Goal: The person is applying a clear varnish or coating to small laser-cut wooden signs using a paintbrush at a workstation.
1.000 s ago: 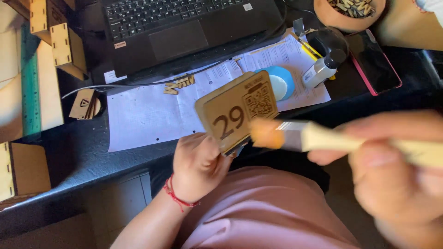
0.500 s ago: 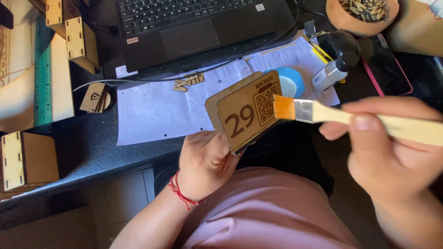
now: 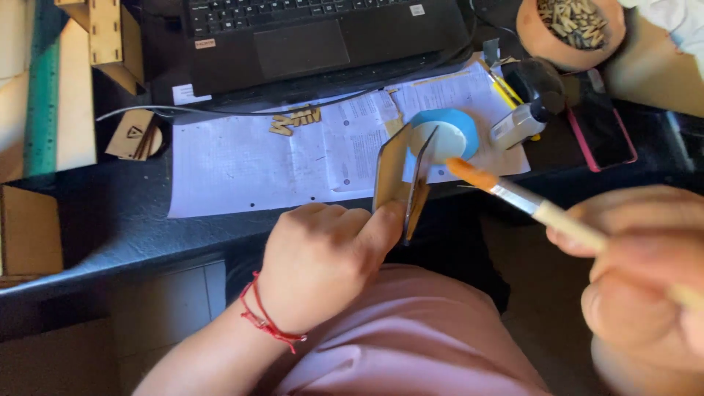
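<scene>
— Can you see all of the right hand point(image 3: 645, 271)?
— No, it's blurry, and the edge cuts it off.
— And the laptop point(image 3: 308, 44)?
— Its top is cut off too.

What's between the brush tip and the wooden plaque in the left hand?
Head view: nothing. The brush tip hangs just right of the wooden plaque, with only the blue dish behind the gap.
</scene>
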